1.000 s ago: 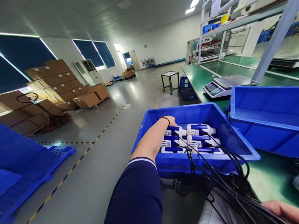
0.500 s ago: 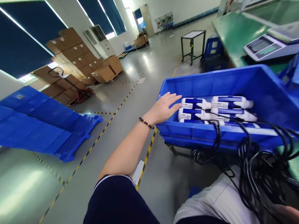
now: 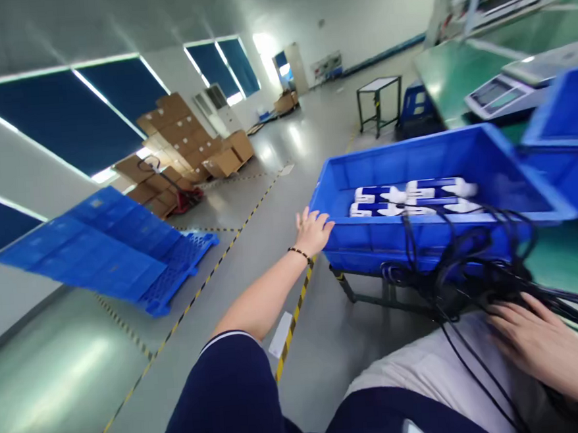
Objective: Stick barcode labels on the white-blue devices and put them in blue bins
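My left hand (image 3: 314,232), with a beaded bracelet at the wrist, rests on the near left corner of a blue bin (image 3: 419,232), its fingers bent over the rim. Inside the bin lie several blue-and-white cylindrical devices (image 3: 426,190) in two groups. Black cables (image 3: 457,257) run from them over the near wall and hang in a tangled bundle. My right hand (image 3: 550,343) is low at the right, against the cables near my lap. It is smeared by motion, with its fingers stretched out and apart; no firm grip on the cables shows.
On the green bench (image 3: 430,78) at the right stand a scale (image 3: 512,89) and another blue bin (image 3: 563,171). A blue pallet (image 3: 174,277), stacked cartons (image 3: 175,139), a red pallet jack (image 3: 186,197) and a small table (image 3: 379,86) stand beyond, on the taped floor.
My left hand has settled from above the bin's corner onto its rim, fingers now bent. My right hand has come up into view by the cables, which have shifted. The camera view has tilted up.
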Demonstrator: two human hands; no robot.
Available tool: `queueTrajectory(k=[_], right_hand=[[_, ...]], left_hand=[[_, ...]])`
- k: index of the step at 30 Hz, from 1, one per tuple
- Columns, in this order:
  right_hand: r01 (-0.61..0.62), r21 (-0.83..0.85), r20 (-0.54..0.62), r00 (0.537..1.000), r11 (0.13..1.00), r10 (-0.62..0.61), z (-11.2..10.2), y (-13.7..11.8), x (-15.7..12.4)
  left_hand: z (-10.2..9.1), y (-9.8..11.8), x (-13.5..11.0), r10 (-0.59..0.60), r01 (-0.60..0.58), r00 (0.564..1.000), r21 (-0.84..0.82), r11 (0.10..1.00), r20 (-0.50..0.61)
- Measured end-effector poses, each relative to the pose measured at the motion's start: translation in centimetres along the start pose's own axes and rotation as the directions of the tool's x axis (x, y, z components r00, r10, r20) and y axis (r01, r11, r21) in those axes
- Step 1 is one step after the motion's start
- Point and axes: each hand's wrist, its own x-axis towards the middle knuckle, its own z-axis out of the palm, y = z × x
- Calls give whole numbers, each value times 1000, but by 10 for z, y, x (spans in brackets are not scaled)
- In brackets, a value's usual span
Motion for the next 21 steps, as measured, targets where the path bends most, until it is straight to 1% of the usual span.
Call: queueTrajectory(k=[1, 2, 6, 9, 15, 18, 21], right_hand=[[-12, -44, 41, 999, 999, 13, -5, -4, 0], [-28, -67, 56, 998, 997, 32, -10, -9, 1], [-94, -110, 35, 995, 989, 98, -27, -20, 3], [-115, -153, 55, 991, 982, 124, -31, -25, 2], [-84, -195, 83, 991, 977, 102, -27, -25, 0], [-62, -167, 60, 996, 984, 73, -24, -17, 1], [-29, -97, 21, 999, 995, 31, -18, -4, -2]], left_hand=[[-4, 1, -1, 6, -6, 1000, 15, 1000, -2], [-9, 2, -1, 11, -11, 1000, 34, 999, -1], [-26, 12, -2, 4, -4, 1000, 92, 996, 5], [-32, 17, -5, -25, 24, 1000, 99, 995, 3], [-28, 18, -6, -77, 75, 997, 87, 993, 29], [-22, 16, -5, -78, 76, 997, 73, 994, 24], [-13, 14, -3, -58, 58, 998, 45, 997, 2]])
